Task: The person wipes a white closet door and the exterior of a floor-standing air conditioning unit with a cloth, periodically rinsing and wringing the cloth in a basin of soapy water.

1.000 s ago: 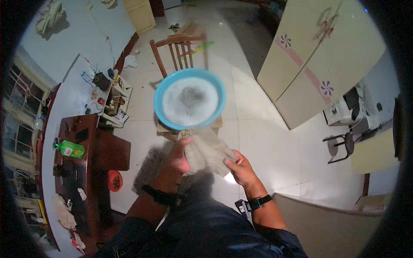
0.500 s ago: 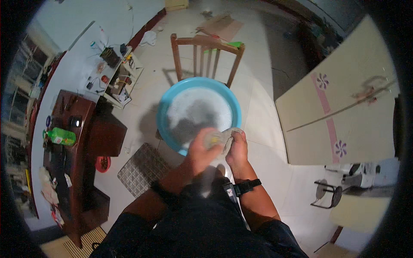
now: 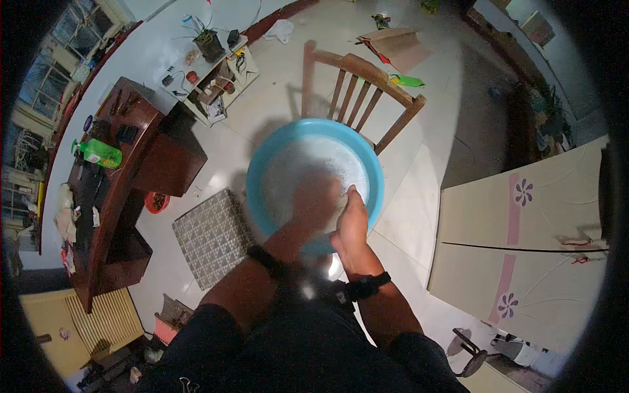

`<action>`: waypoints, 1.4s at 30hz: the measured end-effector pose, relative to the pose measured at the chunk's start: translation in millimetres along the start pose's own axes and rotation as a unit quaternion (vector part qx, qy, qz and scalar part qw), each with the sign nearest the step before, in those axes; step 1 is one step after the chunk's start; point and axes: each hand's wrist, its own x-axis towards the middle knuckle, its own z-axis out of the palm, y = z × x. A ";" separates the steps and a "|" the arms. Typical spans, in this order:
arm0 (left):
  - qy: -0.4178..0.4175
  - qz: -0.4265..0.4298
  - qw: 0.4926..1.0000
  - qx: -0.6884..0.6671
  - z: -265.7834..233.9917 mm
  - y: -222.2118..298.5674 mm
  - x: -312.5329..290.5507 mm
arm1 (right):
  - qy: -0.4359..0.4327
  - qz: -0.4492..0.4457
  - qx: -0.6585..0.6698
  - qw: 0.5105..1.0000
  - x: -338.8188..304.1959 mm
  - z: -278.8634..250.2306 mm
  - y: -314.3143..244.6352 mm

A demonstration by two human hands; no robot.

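down at the bottom, dark clothing (image 3: 288, 347) is filling the frame, a small white mark showing near its lower edge, not spelling anything legible. dark bands are circling both wrists. and here's the left hand (image 3: 318, 196), smearing into a blur over the basin, so i'm not able to tell how its fingers are set. the right hand (image 3: 352, 226) is hanging beside it over the near right rim, fingers lying close together; whether they're clamping anything, i can't tell. the blue basin (image 3: 256, 183) is sitting right under them, holding white suds (image 3: 341, 157). a patterned stool (image 3: 213, 239) is standing just left of it, and the slatted chair back (image 3: 367, 69) is rising behind. over on the brown desk (image 3: 171, 154), a green pump bottle (image 3: 101, 154) is wearing a pale label, too small for reading. a cream wardrobe (image 3: 537, 223) is showing purple pinwheel flowers; farthest off, brown cardboard (image 3: 400, 49) is lying on the floor.
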 end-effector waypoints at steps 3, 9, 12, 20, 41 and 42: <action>-0.085 0.024 0.981 0.174 12.5 -7.8 5.6 | 0.024 0.082 -0.069 0.994 24.0 -8.8 -7.7; -0.025 -0.077 0.992 -0.096 21.4 -17.9 13.2 | -0.002 -0.055 -0.146 0.988 16.6 -3.3 2.7; -0.166 0.012 0.984 0.065 8.0 -16.3 9.9 | 0.049 0.032 -0.111 0.992 28.4 4.8 -4.1; -0.110 -0.134 0.982 -0.070 19.1 -10.5 33.3 | -0.062 0.052 -0.030 0.996 51.1 -23.6 5.8; -0.039 -0.032 0.990 -0.136 4.4 -82.3 27.0 | -0.055 0.024 0.033 0.998 35.7 4.8 -37.2; -0.032 -0.054 0.964 -0.260 4.3 -87.1 21.0 | -0.048 0.003 0.019 0.999 39.6 -0.5 -44.6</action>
